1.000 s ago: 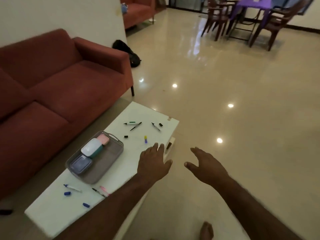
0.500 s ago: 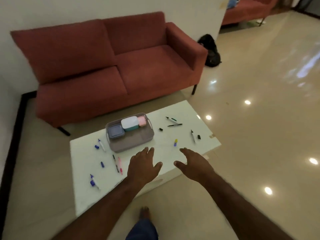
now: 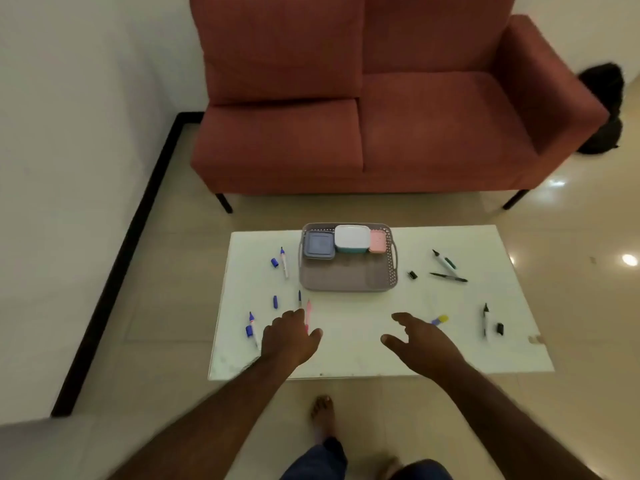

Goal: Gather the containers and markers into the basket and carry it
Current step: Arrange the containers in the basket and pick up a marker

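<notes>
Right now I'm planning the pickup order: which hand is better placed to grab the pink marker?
Left. The left hand hovers right beside the pink marker, partly overlapping it; the right hand is farther off, nearer the yellow-capped piece.

A white surface (image 3: 363, 344) is seen at the centre of the frame, with a grey perforated basket (image 3: 348, 277) on it. Inside the basket, a blue-grey container (image 3: 319, 245), a white-lidded teal container (image 3: 352, 238) and a pink container (image 3: 376, 241) are lined up. A pink marker (image 3: 308, 311) and blue caps (image 3: 275, 301) are scattered lower left, black and green markers (image 3: 445, 259) at right. A rust-red sofa (image 3: 363, 126) fills the top, above a glossy beige floor (image 3: 588, 271).
</notes>
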